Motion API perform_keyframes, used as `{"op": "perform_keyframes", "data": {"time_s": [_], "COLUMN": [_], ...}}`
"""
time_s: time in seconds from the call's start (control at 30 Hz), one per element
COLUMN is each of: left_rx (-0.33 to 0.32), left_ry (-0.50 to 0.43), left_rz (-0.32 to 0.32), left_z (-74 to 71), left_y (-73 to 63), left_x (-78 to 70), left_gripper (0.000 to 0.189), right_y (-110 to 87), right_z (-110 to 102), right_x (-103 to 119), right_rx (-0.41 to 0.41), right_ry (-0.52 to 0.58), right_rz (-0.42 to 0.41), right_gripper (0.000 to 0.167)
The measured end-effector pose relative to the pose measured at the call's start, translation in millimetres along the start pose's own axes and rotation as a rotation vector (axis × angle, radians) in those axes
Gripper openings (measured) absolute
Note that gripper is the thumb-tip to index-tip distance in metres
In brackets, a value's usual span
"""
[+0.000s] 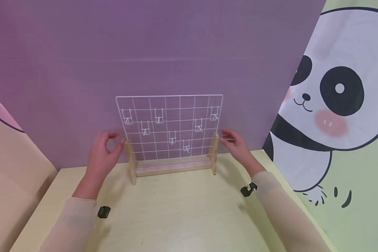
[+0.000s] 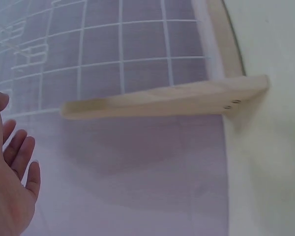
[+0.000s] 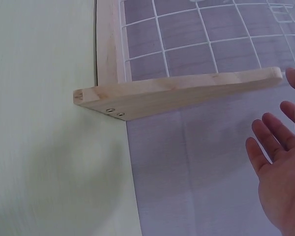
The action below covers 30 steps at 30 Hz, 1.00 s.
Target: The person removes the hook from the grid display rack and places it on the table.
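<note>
A white wire grid rack (image 1: 180, 95) stands upright in a wooden base (image 1: 173, 170) near the table's back edge. Several white wire hooks hang on it at different heights, one of them a hook (image 1: 159, 120) at upper left. My left hand (image 1: 101, 154) is beside the left wooden post (image 2: 162, 101), fingers loosely bent, thumb tip close to the post top. On the other side, my right hand (image 1: 239, 148) is next to the right wooden post (image 3: 187, 91), fingers relaxed. Both wrist views show empty palms and a small gap between hand and post; firm contact cannot be made out.
The pale wooden table (image 1: 176, 213) carries the rack. Directly behind rises a purple wall panel (image 1: 170, 45). A panda picture (image 1: 302, 164) covers the wall on the right. Small black devices sit on both wrists, such as the right wrist camera (image 1: 248, 189).
</note>
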State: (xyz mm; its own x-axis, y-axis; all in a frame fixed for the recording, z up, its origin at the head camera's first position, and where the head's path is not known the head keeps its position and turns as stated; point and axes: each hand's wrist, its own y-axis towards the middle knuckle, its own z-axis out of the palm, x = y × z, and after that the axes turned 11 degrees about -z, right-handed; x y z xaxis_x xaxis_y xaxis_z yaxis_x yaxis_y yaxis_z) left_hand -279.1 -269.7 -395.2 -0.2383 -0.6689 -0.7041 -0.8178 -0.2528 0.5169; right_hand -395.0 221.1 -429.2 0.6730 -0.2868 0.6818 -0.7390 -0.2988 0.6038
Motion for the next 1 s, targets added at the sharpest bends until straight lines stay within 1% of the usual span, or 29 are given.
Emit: {"op": "perform_keyframes", "data": {"time_s": [0.17, 0.3, 0.47, 0.6, 0.8, 1.0], "left_rx": [-0.043, -0.076, -0.098, -0.114, -0.133, -0.14], "left_ry": [-0.043, -0.066, -0.092, -0.104, -0.127, -0.131], "left_rz": [0.022, 0.039, 0.071, 0.096, 0.16, 0.177], "left_z": [-0.4, 0.3, 1.1, 2.8, 5.8, 6.3], "left_y": [7.3, 12.9, 18.6, 22.6, 27.2, 30.5], "left_x": [-15.1, -23.9, -32.7, -37.1, -42.4, -45.8], "left_gripper": [0.036, 0.037, 0.042, 0.042, 0.04, 0.038], "right_y": [5.0, 9.8, 16.0, 18.6, 19.8, 21.8], "right_z": [2.1, 3.7, 5.6, 6.7, 7.6, 9.7], "right_x": [2.1, 4.5, 9.3, 12.4, 11.9, 13.3], "right_rx": [0.027, 0.036, 0.042, 0.055, 0.072, 0.079], "right_ry": [-0.01, -0.007, 0.006, 0.013, 0.012, 0.004], "right_rz": [0.015, 0.007, 0.007, 0.012, 0.037, 0.068], "right_gripper": [0.044, 0.045, 0.043, 0.042, 0.042, 0.041]}}
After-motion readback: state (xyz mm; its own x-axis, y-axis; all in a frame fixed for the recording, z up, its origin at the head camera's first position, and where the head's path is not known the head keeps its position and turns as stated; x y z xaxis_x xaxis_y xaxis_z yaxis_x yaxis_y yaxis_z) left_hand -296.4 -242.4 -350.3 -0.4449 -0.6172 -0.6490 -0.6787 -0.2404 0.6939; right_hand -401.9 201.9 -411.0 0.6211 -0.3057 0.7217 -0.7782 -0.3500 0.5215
